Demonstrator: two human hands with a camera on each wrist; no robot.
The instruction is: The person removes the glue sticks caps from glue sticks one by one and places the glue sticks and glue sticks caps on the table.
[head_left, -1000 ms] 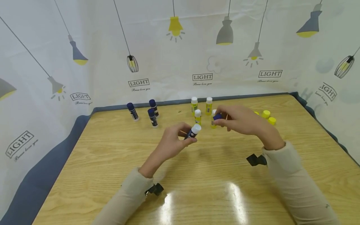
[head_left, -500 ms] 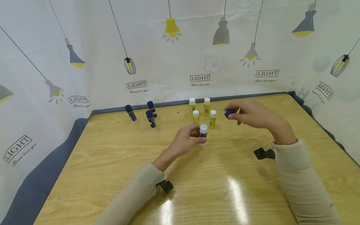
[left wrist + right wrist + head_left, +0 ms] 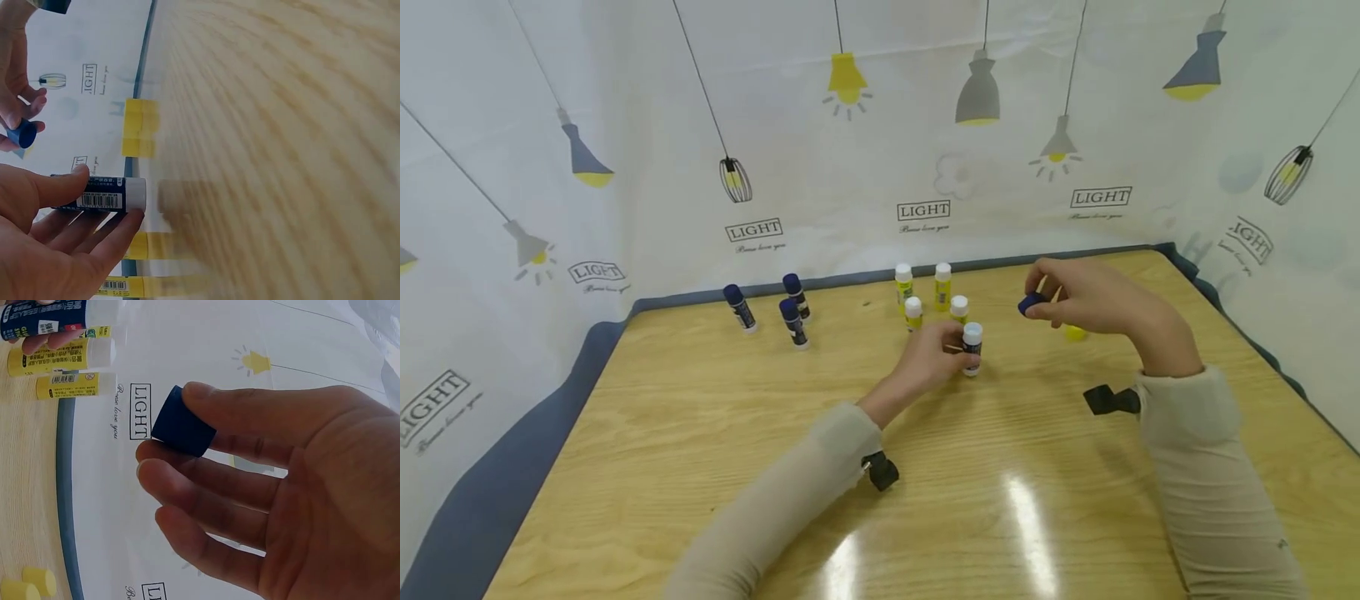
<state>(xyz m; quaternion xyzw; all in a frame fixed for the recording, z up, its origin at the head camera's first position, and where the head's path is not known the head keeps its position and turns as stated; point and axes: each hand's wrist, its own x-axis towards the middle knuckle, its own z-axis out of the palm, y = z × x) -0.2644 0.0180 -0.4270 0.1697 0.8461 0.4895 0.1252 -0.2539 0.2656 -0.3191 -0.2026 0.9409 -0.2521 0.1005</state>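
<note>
My left hand (image 3: 925, 358) grips a dark blue glue stick (image 3: 972, 353) upright, its white top bare of a cap. In the left wrist view the thumb and fingers wrap its barcode side, and the white base sits close over the wood. My right hand (image 3: 1097, 302), off to the right and raised, pinches a dark blue cap (image 3: 183, 423) between thumb and index finger, the other fingers loosely curved. Directly behind the held stick stand several yellow glue sticks (image 3: 904, 287) with white tops and no caps, one partly hidden by my left hand.
Three dark blue glue sticks (image 3: 795, 325) with caps on stand at the back left of the wooden table (image 3: 700, 433). Yellow caps (image 3: 39, 582) lie on the table beneath my right hand. A printed cloth (image 3: 820, 167) hangs behind the table.
My left hand has carried the blue glue stick rightward and turned it from tilted to upright, beside the yellow ones. My right hand has moved right with the cap, away from the stick.
</note>
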